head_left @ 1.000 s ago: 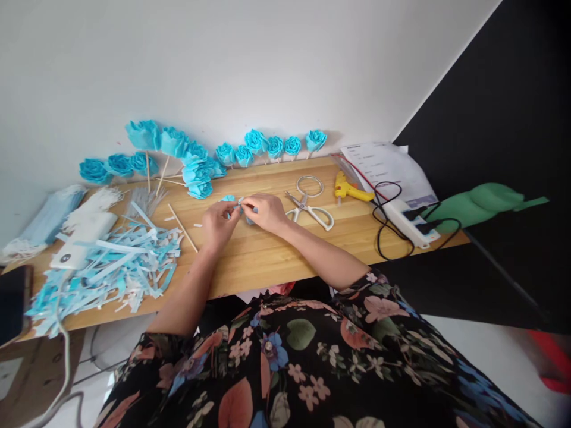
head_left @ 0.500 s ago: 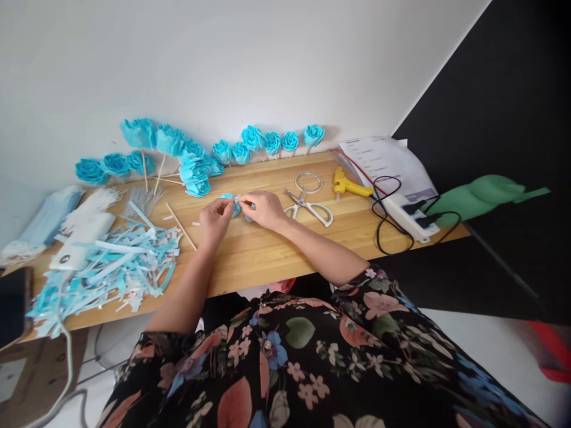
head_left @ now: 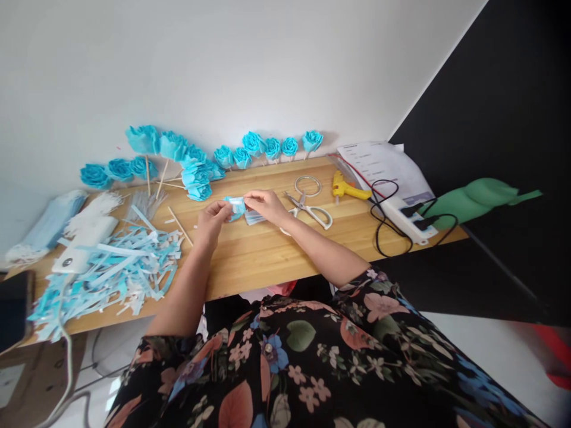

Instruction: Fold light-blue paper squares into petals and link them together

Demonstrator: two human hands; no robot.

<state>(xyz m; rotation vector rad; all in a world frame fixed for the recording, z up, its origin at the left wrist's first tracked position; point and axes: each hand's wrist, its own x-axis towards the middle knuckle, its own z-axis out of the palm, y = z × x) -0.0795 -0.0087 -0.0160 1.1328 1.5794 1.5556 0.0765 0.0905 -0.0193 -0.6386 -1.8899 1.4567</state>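
**Head view: both hands pinching a blue strip over the table**

Head camera shows your left hand (head_left: 213, 217) and right hand (head_left: 266, 205) close together above the middle of the wooden table (head_left: 267, 249), each with fingertips closed on a small piece of light blue material (head_left: 236, 205) held between them. The piece sits just off the tabletop, in front of you, with the scissors (head_left: 310, 209) just to the right of your right hand.

To work this piece well, keep both pinches near its edges so the middle stays free to fold or roll, and keep your wrists low over the table so the material does not spring open. Judging by the row of finished blue flowers (head_left: 196, 163) along the wall, tight and even turns matter; a loose grip would likely let the layers slip. The glue gun (head_left: 348, 187) lies well to your right with its cord trailing toward the power strip (head_left: 408, 217), so mind that cord if you reach across.

Several things are hard to read. Whether the blue piece is one strip or several layers cannot be told; your fingers cover much of it. A greyish bit lying just under your right hand is too blurred to name. The pile of blue scraps (head_left: 111, 267) at your left runs off toward the table's edge, and the dark object at the far left is cut by the frame.
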